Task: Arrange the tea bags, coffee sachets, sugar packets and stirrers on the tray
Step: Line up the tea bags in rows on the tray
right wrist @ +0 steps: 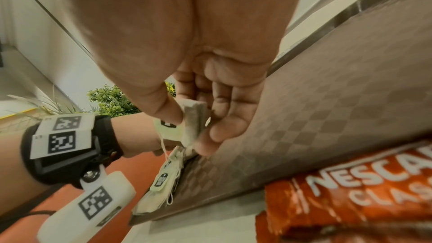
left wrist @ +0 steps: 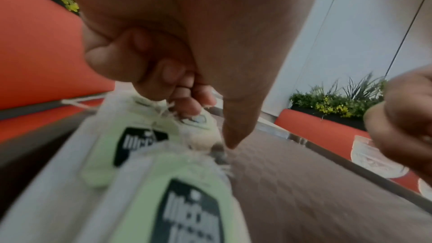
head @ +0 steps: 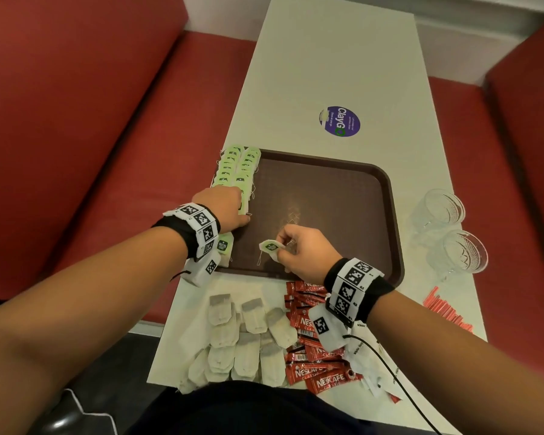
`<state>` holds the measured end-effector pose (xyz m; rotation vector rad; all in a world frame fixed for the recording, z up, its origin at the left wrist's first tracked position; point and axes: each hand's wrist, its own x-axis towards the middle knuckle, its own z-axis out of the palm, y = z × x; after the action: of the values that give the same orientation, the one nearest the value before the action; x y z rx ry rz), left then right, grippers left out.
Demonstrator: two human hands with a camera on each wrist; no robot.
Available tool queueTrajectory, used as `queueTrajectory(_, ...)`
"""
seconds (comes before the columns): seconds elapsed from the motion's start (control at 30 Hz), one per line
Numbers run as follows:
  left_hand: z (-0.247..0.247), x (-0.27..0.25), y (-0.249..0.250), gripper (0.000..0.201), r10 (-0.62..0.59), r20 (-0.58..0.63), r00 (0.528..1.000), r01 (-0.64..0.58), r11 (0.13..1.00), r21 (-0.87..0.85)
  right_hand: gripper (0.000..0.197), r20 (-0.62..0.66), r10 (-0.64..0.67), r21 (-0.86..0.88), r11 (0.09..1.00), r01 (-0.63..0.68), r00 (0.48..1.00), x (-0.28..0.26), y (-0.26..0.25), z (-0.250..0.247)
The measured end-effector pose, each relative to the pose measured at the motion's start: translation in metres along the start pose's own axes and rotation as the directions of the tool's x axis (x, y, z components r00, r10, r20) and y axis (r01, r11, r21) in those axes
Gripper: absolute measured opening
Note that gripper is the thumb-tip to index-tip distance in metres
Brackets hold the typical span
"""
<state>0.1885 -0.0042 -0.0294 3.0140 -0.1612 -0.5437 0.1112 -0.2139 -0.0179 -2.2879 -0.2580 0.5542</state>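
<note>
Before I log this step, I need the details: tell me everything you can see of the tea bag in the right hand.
The tea bag is a small pale paper pouch with dark tea showing through in the right wrist view, a light green tag printed with a black logo, and a thin white string hanging below. The right hand pinches it between thumb and fingers, over the near part of the brown tray. It looks lifted rather than lying flat; whether its lower end touches the tray cannot be told.

Textured matt brown plastic tray [head: 387,221], glossy foil coffee sachets [head: 314,368], clear patterned glasses [head: 438,211]
</note>
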Motion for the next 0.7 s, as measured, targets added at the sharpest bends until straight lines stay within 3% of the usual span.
queueTrajectory(0.1, -0.007, -0.014, -0.004, 0.039, 0.015, -0.053, 0.999, -0.017, 0.999, -0.038, 0.005, 0.028, 0.011, 0.04, 0.999, -0.012, 1.0, 0.0, -0.003, -0.001)
queueTrajectory(0.27, 0.008, -0.041, -0.003, 0.048, -0.013, 0.012, 1.0, 0.012, 0.996, 0.086, 0.005, 0.039, -0.011, 0.029, 1.0, 0.01, 0.999, 0.002, -0.005, 0.001)
queueTrajectory(0.5, 0.019, -0.053, -0.011, 0.047, -0.066, -0.018, 0.998, 0.067, 0.997, 0.05, 0.005, 0.045, -0.028, 0.013, 1.0, 0.028, 0.999, 0.005, -0.009, 0.006)
queueTrajectory(0.6, 0.015, -0.059, -0.011, 0.044, 0.045, -0.093, 0.995, -0.057, 0.989, -0.138, 0.004, 0.032, -0.049, 0.03, 0.998, 0.048, 0.998, 0.006, -0.009, 0.008)
queueTrajectory(0.7, 0.004, -0.068, -0.004, 0.023, 0.194, -0.159, 0.968, -0.244, 0.878, -0.412, 0.002, 0.009, -0.076, 0.084, 0.994, 0.075, 0.997, 0.008, -0.008, 0.011)
